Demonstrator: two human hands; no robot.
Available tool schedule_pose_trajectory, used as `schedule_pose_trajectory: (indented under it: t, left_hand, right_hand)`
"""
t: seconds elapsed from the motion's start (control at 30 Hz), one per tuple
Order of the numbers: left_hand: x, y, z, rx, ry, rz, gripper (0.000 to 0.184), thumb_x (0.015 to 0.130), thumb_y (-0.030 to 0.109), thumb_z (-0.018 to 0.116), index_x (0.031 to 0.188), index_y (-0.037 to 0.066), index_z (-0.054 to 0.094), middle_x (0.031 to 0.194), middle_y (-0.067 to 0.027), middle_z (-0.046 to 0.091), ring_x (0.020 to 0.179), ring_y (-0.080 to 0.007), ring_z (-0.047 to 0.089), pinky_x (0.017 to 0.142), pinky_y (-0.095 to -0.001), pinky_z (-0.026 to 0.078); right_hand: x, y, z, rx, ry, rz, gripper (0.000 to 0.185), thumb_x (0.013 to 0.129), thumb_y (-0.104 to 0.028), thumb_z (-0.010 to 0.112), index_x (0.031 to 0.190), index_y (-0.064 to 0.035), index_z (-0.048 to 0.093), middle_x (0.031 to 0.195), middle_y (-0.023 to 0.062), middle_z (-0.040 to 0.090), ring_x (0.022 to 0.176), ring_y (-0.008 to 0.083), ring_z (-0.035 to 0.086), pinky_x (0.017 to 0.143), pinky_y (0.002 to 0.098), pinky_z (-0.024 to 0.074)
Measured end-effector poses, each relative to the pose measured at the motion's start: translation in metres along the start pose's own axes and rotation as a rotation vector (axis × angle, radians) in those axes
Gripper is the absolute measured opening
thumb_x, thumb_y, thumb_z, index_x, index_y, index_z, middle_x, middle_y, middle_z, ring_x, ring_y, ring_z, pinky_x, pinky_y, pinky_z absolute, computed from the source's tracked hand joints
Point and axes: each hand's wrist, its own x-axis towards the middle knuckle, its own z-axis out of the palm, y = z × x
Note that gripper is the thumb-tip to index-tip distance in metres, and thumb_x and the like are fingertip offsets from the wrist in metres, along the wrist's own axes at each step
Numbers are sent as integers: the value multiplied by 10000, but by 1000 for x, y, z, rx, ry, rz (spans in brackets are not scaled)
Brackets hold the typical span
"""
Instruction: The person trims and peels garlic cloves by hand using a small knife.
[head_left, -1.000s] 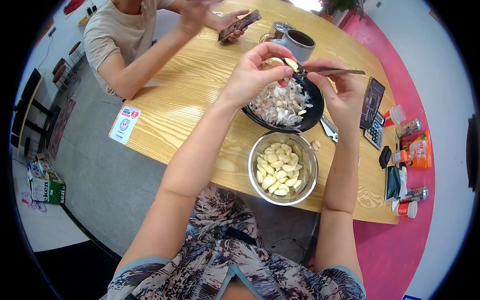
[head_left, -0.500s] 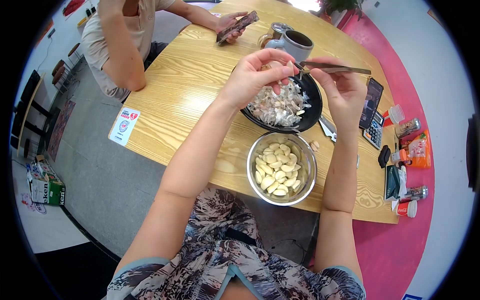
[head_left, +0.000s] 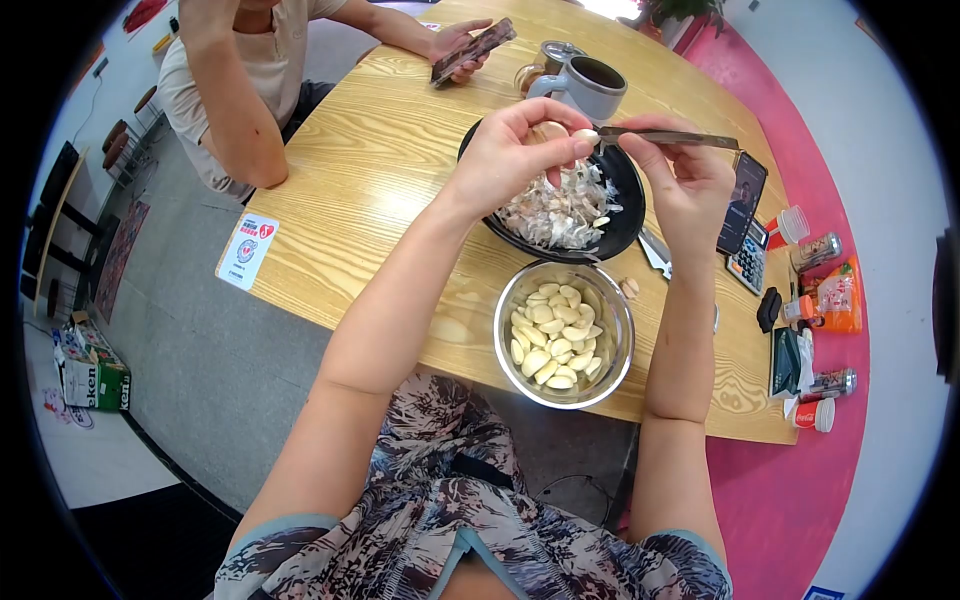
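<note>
Above the black bowl [head_left: 628, 222], my left hand [head_left: 515, 150] pinches a pale garlic clove [head_left: 587, 137] between thumb and fingertips. More garlic [head_left: 545, 131] shows inside the curled fingers. My right hand [head_left: 688, 178] is closed around metal tweezers [head_left: 675, 136], whose tips meet the clove. Papery garlic skins [head_left: 555, 215] heap up in the black bowl underneath. Closer to me, a steel bowl [head_left: 625, 345] holds several peeled garlic cloves [head_left: 555, 335]. One unpeeled clove [head_left: 628, 288] lies on the wood beside it.
Behind the bowl stand a grey mug [head_left: 597, 90] and a glass jar [head_left: 558, 58]. A knife [head_left: 655, 252], phone [head_left: 743, 205], calculator [head_left: 748, 268] and several cups and cans line the right side of the table [head_left: 390, 230]. Across at left, another person's hand [head_left: 462, 50] holds a phone.
The tweezers' two arms, apart before, have come together at the clove. My left fingers have turned slightly, showing more of the garlic. Both bowls look unchanged.
</note>
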Motion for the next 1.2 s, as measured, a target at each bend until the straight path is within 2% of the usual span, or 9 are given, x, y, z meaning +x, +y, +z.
schedule_pose_trajectory:
  t: [0.47,0.57,0.67,0.83,0.9,1.0,1.03,1.1,1.2]
  left_hand:
    - [2,-4,-3,-67,34,47,183,828,83,701,990,16,650,854,-30,684,696,-58,614,621,-189,492]
    - [-2,4,-4,-3,-56,69,265,819,37,699,1076,22,636,968,-35,651,692,-63,589,643,-200,482]
    - [-6,15,-4,195,-521,-186,351,799,101,735,1133,34,652,991,-22,683,802,-44,607,723,-195,481]
    - [-1,-7,-4,89,-419,-71,429,829,87,687,1235,12,570,1123,-77,637,923,-95,602,796,-233,493]
    - [3,-9,-9,-159,-281,-72,459,863,58,628,1293,-26,490,1175,-117,601,972,-143,612,852,-269,499]
    - [4,-11,-8,-156,-156,-45,366,898,42,574,1244,-44,492,1217,-135,574,1050,-185,604,907,-306,499]
    - [3,-11,-8,-145,-100,-63,329,907,50,572,1221,-29,511,1233,-128,572,1081,-202,597,924,-322,499]
    - [5,-13,-7,-138,-67,-68,279,906,47,581,1169,-25,528,1225,-135,575,1037,-195,617,929,-320,502]
    - [5,-17,-7,-7,-75,38,298,898,26,589,1185,-30,528,1189,-135,590,997,-177,632,898,-300,514]
  right_hand:
    - [5,-1,-11,62,48,62,141,822,48,660,963,47,651,910,96,686,842,144,651,777,248,517]
    - [7,3,-15,19,68,109,135,828,44,652,963,48,648,908,92,685,842,143,652,782,246,518]
    - [8,5,-19,56,37,139,132,833,33,651,964,45,649,916,85,685,839,136,651,783,247,520]
    - [8,14,-22,56,-54,184,140,831,14,660,971,26,656,920,72,686,839,129,652,785,246,516]
    - [8,15,-21,43,-43,195,146,828,8,667,973,20,658,921,68,686,840,127,651,787,245,514]
    - [9,22,-20,72,-58,222,162,820,0,676,981,10,662,924,69,689,839,121,649,787,247,510]
    - [8,20,-16,-110,-24,232,164,815,-1,679,978,7,665,919,70,690,836,121,649,784,250,509]
    - [6,15,-10,-292,10,242,166,810,-2,682,975,5,668,913,71,692,833,122,649,781,253,509]
    - [5,8,-3,-66,55,140,160,801,5,683,961,5,674,890,74,697,822,130,658,776,260,511]
